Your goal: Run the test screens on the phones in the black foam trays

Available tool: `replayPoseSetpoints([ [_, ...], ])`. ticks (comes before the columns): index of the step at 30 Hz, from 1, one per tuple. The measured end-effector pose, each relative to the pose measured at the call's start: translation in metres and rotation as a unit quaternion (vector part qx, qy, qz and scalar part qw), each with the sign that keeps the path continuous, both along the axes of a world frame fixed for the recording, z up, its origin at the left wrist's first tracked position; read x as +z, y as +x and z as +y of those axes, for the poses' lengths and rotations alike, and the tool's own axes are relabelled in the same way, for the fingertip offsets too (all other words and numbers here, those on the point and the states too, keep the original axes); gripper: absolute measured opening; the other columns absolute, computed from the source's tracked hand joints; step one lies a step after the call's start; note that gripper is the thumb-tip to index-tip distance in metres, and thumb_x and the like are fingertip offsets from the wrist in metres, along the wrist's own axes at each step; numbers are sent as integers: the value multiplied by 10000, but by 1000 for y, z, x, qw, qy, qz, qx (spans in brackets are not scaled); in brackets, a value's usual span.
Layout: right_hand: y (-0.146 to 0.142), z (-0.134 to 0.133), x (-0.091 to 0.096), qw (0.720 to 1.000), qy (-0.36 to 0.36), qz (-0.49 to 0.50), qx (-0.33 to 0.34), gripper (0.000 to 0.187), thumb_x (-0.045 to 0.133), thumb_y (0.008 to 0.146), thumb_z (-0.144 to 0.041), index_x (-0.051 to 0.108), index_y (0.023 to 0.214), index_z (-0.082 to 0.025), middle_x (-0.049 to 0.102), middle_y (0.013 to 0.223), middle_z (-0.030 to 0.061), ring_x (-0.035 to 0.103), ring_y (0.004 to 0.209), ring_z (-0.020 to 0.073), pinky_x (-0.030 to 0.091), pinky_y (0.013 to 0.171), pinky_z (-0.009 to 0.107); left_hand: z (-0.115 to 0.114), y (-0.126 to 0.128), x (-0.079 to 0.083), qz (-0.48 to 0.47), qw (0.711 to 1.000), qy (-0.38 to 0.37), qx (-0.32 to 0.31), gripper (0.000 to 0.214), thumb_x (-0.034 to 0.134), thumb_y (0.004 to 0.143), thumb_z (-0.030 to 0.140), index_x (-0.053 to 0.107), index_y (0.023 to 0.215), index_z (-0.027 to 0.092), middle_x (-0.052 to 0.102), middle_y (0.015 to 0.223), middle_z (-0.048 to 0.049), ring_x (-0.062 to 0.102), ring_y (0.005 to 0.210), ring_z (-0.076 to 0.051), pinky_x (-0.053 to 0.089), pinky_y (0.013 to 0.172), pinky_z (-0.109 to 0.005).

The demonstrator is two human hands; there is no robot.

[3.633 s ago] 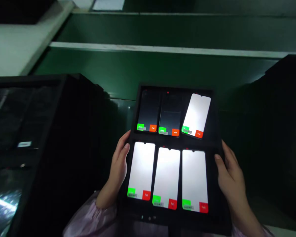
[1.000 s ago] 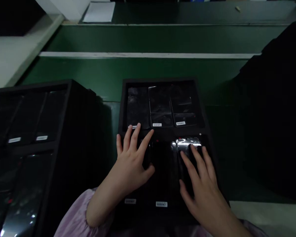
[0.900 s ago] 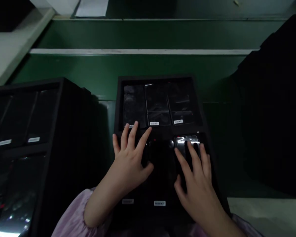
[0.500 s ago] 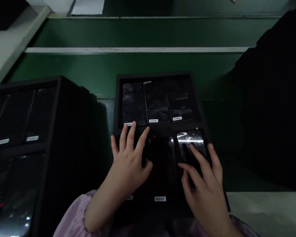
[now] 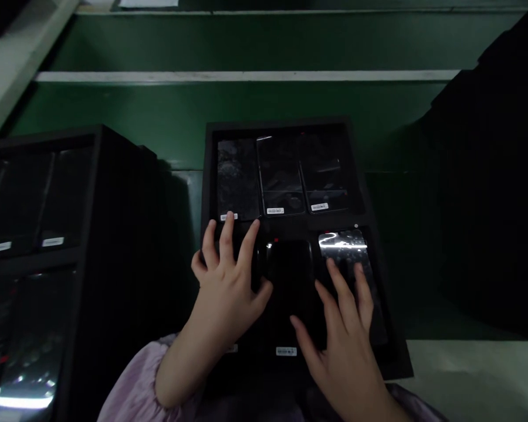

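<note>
A black foam tray [image 5: 286, 226] in front of me holds several dark glossy panels like phone screens, in two rows, most with a small white barcode label. My left hand [image 5: 229, 281] lies spread over the near-left panel, hiding most of it, its fingertips by the divider between the rows. Fingers apart, my right hand [image 5: 345, 334] rests over the near-right panel [image 5: 345, 240], which carries a bright reflection. Its thumb reaches over the near-middle panel [image 5: 289, 293]. In the far row lie a left panel [image 5: 238, 176], a middle panel [image 5: 280, 173] and a right panel [image 5: 322, 176].
Another black tray [image 5: 85, 234] of similar panels tops a stack at the left. A tall dark stack [image 5: 493, 205] rises on the right. Behind runs a green surface [image 5: 246, 44] with a white strip [image 5: 246, 77]. A pale surface [image 5: 479, 363] shows at the lower right.
My right hand has shifted left and down, its fingers opening from a near pinch and its thumb swinging toward the middle panel. My left hand has barely moved. The view has tilted slightly.
</note>
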State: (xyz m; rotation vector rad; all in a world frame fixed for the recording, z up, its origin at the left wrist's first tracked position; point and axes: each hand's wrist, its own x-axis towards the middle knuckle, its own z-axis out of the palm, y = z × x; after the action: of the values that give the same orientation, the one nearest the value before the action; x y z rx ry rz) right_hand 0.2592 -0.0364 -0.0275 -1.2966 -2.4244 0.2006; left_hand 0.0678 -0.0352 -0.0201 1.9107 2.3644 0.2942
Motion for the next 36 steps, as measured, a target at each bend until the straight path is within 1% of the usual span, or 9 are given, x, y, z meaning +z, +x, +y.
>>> replayPoseSetpoints([
  [4,-2,-2,2,1000,-12,7,11,528,417,1121,-456,540,1398,-25,481,1613,210,7,1665,313,566,1075,480,0,-1,1,3,1000,1,-13,756,601,868,255,436,1598,149,276,1714,-310,267,1548,-612,417,1022,-858],
  [7,11,0,7,1000,-20,9,15,478,432,1114,-441,545,1419,-91,406,1681,175,-2,1666,340,549,1101,541,-2,-5,0,-6,1000,13,-26,717,586,891,260,445,1585,150,287,1705,-318,272,1549,-609,414,1021,-862],
  [11,39,9,13,997,32,3,-77,413,480,1093,-449,609,1370,-170,408,1678,172,114,1641,441,539,1075,679,-4,-6,-3,-10,999,26,-36,701,577,923,283,421,1592,146,278,1702,-332,248,1560,-612,384,1040,-875],
  [16,47,22,8,991,35,-42,-125,622,372,1108,-544,628,1335,-26,351,1682,284,98,1608,557,501,1042,818,-5,-6,-4,-12,999,33,-35,698,575,928,287,418,1592,140,274,1700,-336,248,1559,-615,373,1054,-871],
  [22,41,31,8,985,-34,15,-171,662,409,1074,-632,717,1234,-68,421,1664,229,163,1609,529,517,1090,751,-10,-10,-7,-12,996,68,-56,635,550,948,286,458,1551,110,343,1646,-374,318,1525,-625,422,1015,-849],
  [26,38,38,7,982,-6,-12,-187,664,398,1064,-636,733,1191,-77,403,1672,235,115,1610,547,397,1129,838,-11,-11,-10,-16,994,87,-61,604,545,967,290,468,1535,100,361,1629,-384,323,1527,-619,407,1043,-838],
  [29,34,47,6,980,26,-38,-195,609,387,1068,-562,752,1037,-76,469,1610,273,191,1589,552,344,1156,840,-11,-12,-10,-35,993,93,-58,603,532,1003,339,430,1553,114,356,1641,-367,307,1551,-587,376,1088,-830],
  [32,33,51,8,980,23,-53,-191,606,391,1058,-561,754,979,-83,519,1558,286,257,1565,547,370,1153,815,-13,-15,-10,-71,991,101,-55,633,501,1037,414,360,1587,135,345,1655,-349,304,1572,-539,343,1136,-817],
  [36,35,44,8,982,27,-71,-171,696,310,1081,-613,753,1066,-76,522,1552,280,273,1560,540,414,1124,797,-16,-18,-13,-72,989,113,-65,525,465,1057,389,437,1531,164,357,1651,-332,327,1569,-521,315,1153,-815],
])
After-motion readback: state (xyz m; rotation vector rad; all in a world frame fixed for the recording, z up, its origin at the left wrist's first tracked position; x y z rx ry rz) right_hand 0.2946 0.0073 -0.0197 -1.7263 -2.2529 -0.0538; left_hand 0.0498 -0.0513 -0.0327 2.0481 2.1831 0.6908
